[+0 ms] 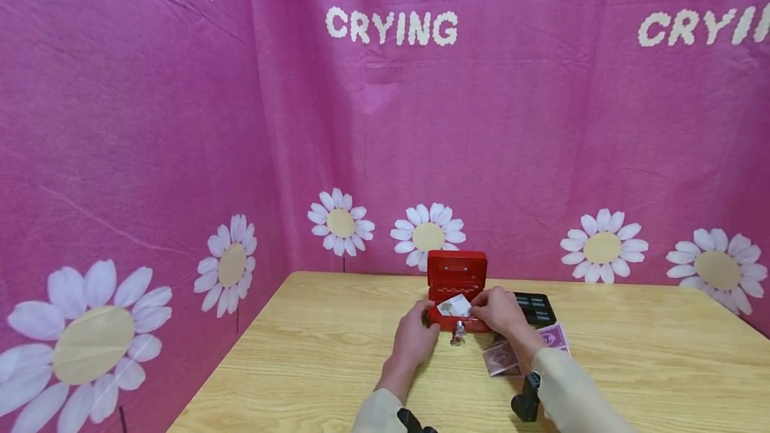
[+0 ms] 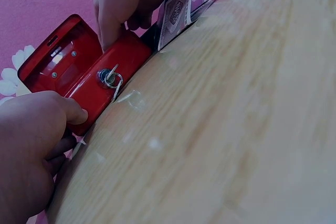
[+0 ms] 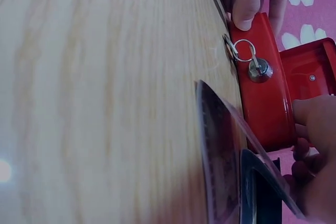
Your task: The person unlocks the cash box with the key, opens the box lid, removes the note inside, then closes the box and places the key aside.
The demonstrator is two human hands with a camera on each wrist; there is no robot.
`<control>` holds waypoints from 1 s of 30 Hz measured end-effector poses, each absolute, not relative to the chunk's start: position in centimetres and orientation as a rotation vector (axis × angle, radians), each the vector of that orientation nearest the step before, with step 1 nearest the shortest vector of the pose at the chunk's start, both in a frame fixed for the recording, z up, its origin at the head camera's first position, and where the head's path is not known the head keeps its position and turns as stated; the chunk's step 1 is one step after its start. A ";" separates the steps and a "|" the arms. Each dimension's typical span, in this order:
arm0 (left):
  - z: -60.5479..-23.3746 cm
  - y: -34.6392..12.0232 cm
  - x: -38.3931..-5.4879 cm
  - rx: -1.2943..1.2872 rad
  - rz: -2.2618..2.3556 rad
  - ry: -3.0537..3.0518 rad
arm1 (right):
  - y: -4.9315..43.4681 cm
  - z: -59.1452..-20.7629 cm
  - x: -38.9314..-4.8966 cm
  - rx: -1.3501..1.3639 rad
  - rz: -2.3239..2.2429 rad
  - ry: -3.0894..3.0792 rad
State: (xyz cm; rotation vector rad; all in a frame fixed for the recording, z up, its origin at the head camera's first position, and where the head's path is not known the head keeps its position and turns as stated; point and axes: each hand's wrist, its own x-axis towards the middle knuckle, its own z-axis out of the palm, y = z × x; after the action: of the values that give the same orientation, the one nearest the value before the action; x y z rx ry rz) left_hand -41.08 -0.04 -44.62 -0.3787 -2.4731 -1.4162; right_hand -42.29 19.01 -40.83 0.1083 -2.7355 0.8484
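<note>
A small red cash box [image 1: 445, 321] stands on the table with its lid [image 1: 457, 264] raised. Keys on a ring [image 2: 116, 83] hang from the lock in its front. My left hand [image 1: 415, 336] grips the box's left end, thumb [image 2: 79, 113] on the front wall. A pale banknote [image 1: 454, 305] lies slanted in the box opening. At the right end, my right hand [image 1: 500, 313] reaches over the rim and pinches the note's right edge; its fingertips are partly hidden. In the right wrist view its fingers [image 3: 315, 124] are curled beside the box.
To the right of the box lies a black coin tray [image 1: 535, 308] with compartments. Purple banknotes [image 1: 555, 337] and a brownish banknote [image 1: 502, 358] lie under and beside my right forearm. A pink flowered cloth [image 1: 517, 152] hangs behind the wooden table [image 1: 313, 353].
</note>
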 end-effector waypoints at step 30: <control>-44.3 0.0 -40.9 -0.368 -1.418 -2.491 | 19.5 -40.3 -41.8 0.014 0.775 -2.849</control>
State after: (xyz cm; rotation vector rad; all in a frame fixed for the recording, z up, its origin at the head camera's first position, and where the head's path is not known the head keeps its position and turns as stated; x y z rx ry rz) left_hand -40.86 0.02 -44.32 -0.3677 -2.4906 -1.4181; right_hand -41.84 19.49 -40.27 0.0144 -2.8493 0.7747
